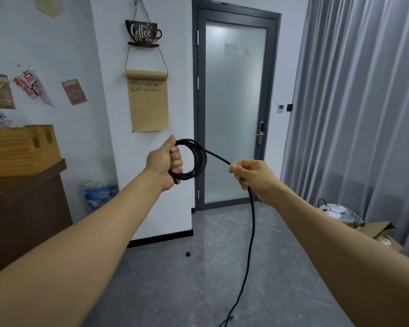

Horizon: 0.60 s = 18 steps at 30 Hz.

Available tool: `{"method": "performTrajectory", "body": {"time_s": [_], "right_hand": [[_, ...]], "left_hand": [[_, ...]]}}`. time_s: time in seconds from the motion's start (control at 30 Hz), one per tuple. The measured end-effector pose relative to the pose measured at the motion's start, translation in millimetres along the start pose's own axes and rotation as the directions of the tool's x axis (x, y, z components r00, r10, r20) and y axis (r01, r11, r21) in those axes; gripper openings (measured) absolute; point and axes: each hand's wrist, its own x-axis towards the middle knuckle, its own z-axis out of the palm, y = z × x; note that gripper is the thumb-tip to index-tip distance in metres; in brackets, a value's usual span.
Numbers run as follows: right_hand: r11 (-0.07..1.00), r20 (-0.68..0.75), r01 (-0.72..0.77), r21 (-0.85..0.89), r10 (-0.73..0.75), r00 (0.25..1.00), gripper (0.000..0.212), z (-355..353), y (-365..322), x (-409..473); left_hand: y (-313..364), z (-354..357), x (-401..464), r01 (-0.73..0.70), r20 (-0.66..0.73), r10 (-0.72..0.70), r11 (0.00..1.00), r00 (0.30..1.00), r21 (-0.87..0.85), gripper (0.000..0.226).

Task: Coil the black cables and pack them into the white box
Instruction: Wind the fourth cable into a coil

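Both arms out at chest height before a frosted door [235,109]. Left hand [167,162] clenched round several loops of black cable [198,159], coil upright. A taut strand runs from the coil to the right hand [253,178], which pinches it; the rest drops to the grey floor [175,279] and trails out of view. White box not visible. Wooden desk [21,208] at left.

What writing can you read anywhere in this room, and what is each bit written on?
"Coffee Time": cup-shaped wall sign.
"WiFi", then unclear handwriting and "12345679": brown paper roll.
"COFFEE", faint: small brown card.
Red and black Chinese characters: wall stickers, too blurred to read.
Frosted door: notice unreadable.
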Motion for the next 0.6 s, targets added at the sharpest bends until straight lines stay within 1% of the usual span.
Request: {"method": "performTrajectory", "body": {"time_s": [0.1, 0.23, 0.3, 0.33, 0.37, 0.4, 0.43, 0.5, 0.53, 0.57, 0.6], "right_hand": [[0.996, -0.089, -0.011, -0.093, 0.003, 0.996, 0.019, -9, 9, -1], [0.971, -0.216, 0.041, -0.235, -0.094, 0.972, 0.01, -16, 20, -1], [0.961, -0.273, 0.072, -0.267, -0.147, 0.951, 0.005, -15, 21, -1], [0.946, -0.286, 0.083, -0.314, -0.178, 0.942, 0.006, -13, 19, -1], [0.911, -0.278, 0.089, -0.404, -0.215, 0.936, 0.01, -9, 14, 0], [0.842, -0.238, 0.095, -0.532, -0.256, 0.937, 0.014, -6, 9, 1], [0.741, -0.163, 0.111, -0.662, -0.287, 0.944, 0.018, 0, 2, 1], [0.514, 0.035, 0.191, -0.836, -0.298, 0.954, 0.022, 15, -15, 0], [0.419, 0.128, 0.247, -0.874, -0.292, 0.948, 0.023, 23, -24, 0], [0.346, 0.211, 0.307, -0.887, -0.288, 0.934, 0.023, 30, -33, -1], [0.297, 0.282, 0.364, -0.883, -0.285, 0.916, 0.022, 36, -42, -1]], "left_hand": [[12, -8, 9, -0.061, -0.167, 0.048, 0.996, 0.985, -0.071, 0.042], [20, -24, 16, -0.117, -0.377, 0.068, 0.987, 0.924, -0.109, 0.042], [22, -30, 18, -0.138, -0.448, 0.089, 0.987, 0.89, -0.079, 0.044], [23, -31, 19, -0.147, -0.463, 0.109, 0.988, 0.879, -0.047, 0.045], [24, -31, 19, -0.156, -0.472, 0.136, 0.988, 0.871, -0.003, 0.045], [24, -30, 19, -0.163, -0.476, 0.171, 0.985, 0.863, 0.059, 0.046], [25, -29, 19, -0.168, -0.474, 0.217, 0.975, 0.853, 0.143, 0.046], [23, -28, 21, -0.173, -0.434, 0.329, 0.917, 0.839, 0.36, 0.046], [21, -28, 21, -0.169, -0.396, 0.372, 0.872, 0.84, 0.46, 0.046], [19, -28, 22, -0.161, -0.356, 0.397, 0.826, 0.846, 0.54, 0.045], [16, -28, 21, -0.153, -0.311, 0.408, 0.783, 0.859, 0.603, 0.045]]}}
